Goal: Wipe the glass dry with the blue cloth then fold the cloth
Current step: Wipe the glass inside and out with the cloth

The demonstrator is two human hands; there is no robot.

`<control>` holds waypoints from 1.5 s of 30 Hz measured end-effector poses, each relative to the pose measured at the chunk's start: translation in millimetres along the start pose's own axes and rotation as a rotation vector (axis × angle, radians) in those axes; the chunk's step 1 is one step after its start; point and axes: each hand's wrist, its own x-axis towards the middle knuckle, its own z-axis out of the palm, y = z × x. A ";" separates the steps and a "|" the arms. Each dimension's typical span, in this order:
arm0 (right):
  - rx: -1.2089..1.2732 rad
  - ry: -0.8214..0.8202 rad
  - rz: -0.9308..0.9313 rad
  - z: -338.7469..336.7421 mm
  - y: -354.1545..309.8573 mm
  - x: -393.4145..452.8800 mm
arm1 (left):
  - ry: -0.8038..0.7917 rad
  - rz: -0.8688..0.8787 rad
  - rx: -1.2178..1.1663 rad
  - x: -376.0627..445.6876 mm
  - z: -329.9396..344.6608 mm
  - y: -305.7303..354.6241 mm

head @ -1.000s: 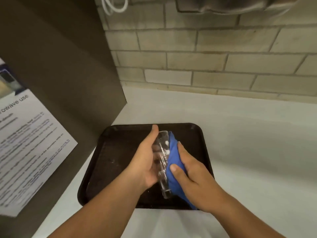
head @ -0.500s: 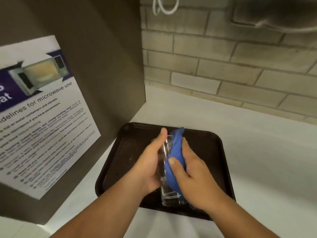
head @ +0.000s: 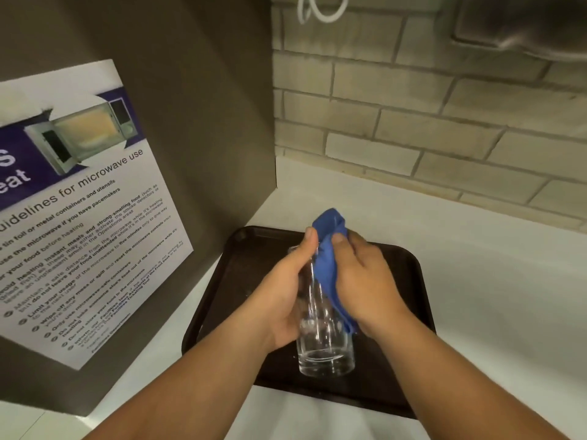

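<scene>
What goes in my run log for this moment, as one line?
phase: wiping | left hand: holds glass | right hand: presses blue cloth on glass | over tray | fold: not yet

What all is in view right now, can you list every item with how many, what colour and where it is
glass: one, clear, held over the near part of the tray
cloth: one, blue, pressed against the right side of the glass
tray: one, dark brown, on the counter under the hands
counter: one, white, running to the brick wall
microwave guidelines poster: one, white and purple, on the brown panel at left
brick wall: one, beige, behind the counter
cord: one, white, looped at top of wall
left hand: one, gripping the glass
right hand: one, holding the cloth to the glass
</scene>
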 end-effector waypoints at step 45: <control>0.058 -0.016 0.080 -6.2 -9.9 3.0 | 0.105 0.089 -0.151 -9.2 5.0 9.3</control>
